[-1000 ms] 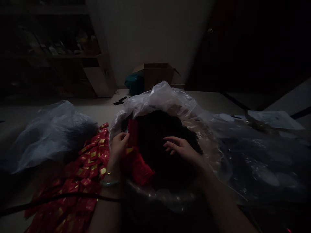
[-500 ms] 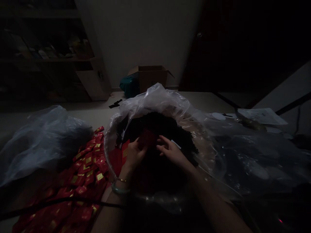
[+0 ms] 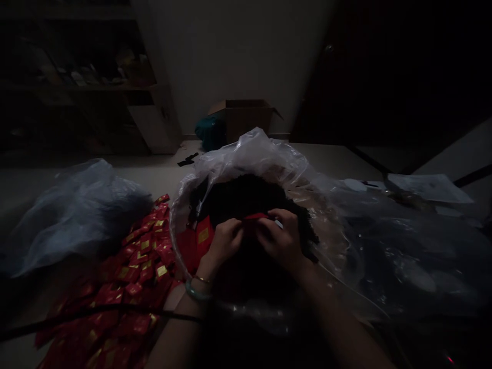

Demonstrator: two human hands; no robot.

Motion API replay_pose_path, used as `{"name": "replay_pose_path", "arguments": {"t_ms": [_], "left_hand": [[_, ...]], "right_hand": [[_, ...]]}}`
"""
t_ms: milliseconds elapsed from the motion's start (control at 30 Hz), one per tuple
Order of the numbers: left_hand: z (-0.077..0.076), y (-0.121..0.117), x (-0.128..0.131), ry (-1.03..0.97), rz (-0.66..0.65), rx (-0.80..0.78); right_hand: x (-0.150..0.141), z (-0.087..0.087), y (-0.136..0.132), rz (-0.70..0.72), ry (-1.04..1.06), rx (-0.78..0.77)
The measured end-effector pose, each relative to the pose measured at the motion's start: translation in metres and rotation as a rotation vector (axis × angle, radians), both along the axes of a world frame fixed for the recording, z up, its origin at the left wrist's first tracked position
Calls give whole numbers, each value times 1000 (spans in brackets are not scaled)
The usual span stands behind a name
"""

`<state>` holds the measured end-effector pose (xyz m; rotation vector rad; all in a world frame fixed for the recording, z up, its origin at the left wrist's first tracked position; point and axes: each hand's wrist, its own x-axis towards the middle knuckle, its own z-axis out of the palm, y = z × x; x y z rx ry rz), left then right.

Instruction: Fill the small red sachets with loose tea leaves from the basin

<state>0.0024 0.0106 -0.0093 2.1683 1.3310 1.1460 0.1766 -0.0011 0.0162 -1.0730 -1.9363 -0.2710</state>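
Over a clear plastic bag (image 3: 257, 146) filled with a dark, crumbly mass (image 3: 246, 192), both hands meet at a small red packet (image 3: 253, 217). My left hand (image 3: 225, 243) pinches its left end, a bracelet at the wrist. My right hand (image 3: 282, 241) has its fingers curled on the right end. Much of the packet is hidden by the fingers. Beside my left hand, another red packet with a gold label (image 3: 203, 236) rests inside the bag's left rim. Something small and white (image 3: 279, 224) shows behind my right hand.
Many red and gold packets (image 3: 142, 261) lie piled at the left. Behind them sits a crumpled clear bag (image 3: 84, 210). More plastic sheeting (image 3: 407, 256) spreads at the right. An open cardboard box (image 3: 248, 120) stands by the wall, next to a teal bundle (image 3: 210, 133). The room is very dark.
My right hand has closed onto the right end of the red packet, which my left hand held before. The packet is now tilted so a bright red edge shows. The view has shifted slightly.
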Motion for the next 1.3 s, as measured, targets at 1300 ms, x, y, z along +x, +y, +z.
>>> {"name": "replay_pose_path", "arguments": {"t_ms": [1300], "left_hand": [[12, -4, -3, -253, 7, -365]], "right_hand": [[15, 14, 10, 365, 539, -1197]]}}
